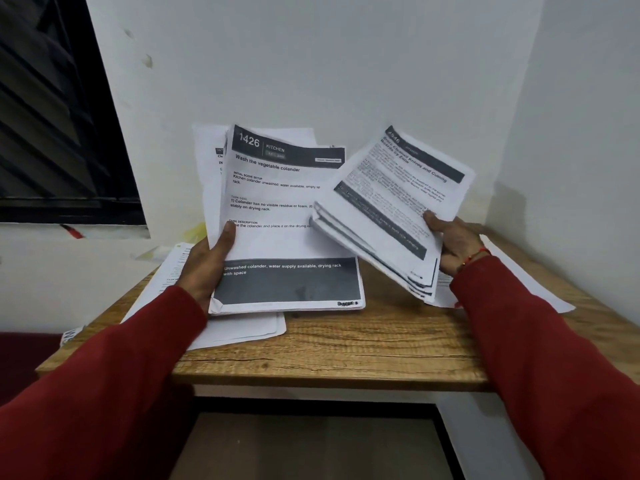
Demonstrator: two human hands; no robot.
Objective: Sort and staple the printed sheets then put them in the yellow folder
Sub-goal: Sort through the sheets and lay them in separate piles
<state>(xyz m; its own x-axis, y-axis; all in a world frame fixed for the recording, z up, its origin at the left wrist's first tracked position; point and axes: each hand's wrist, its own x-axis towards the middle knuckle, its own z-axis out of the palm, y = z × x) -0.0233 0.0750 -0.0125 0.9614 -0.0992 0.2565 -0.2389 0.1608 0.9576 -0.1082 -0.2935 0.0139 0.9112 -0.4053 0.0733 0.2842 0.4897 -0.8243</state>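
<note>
Over a small wooden table [346, 344] with a pale grain top, set into a corner of white walls, a person in dark red sleeves holds two batches of printed white sheets with black header bands. The left hand [207, 261] grips the left edge of the larger stack of printed sheets [284, 216], thumb pressed on the front page and fingers curled behind; the top page reads "1426 KITCHEN" and "Wash the vegetable colander", and the stack stands nearly upright with its bottom edge close to the table's middle. The right hand [453, 240] clamps a thinner bundle of printed sheets [391, 209] at its right edge, thumb on top, the bundle tilted and fanned so several page edges show at its lower left; its text is blurred. The two hands are well apart, though the bundles nearly meet between them. Flat on the table's left side lies a pile of loose white papers [239, 329], partly overhanging the left edge. More white sheets [519, 271] lie along the right edge beneath the right wrist, which wears a red thread bracelet [476, 254]. A scrap of yellow [195, 233] shows behind the left stack near the far left corner; whether it is the folder cannot be told. A dark window [52, 116] fills the upper left.
</note>
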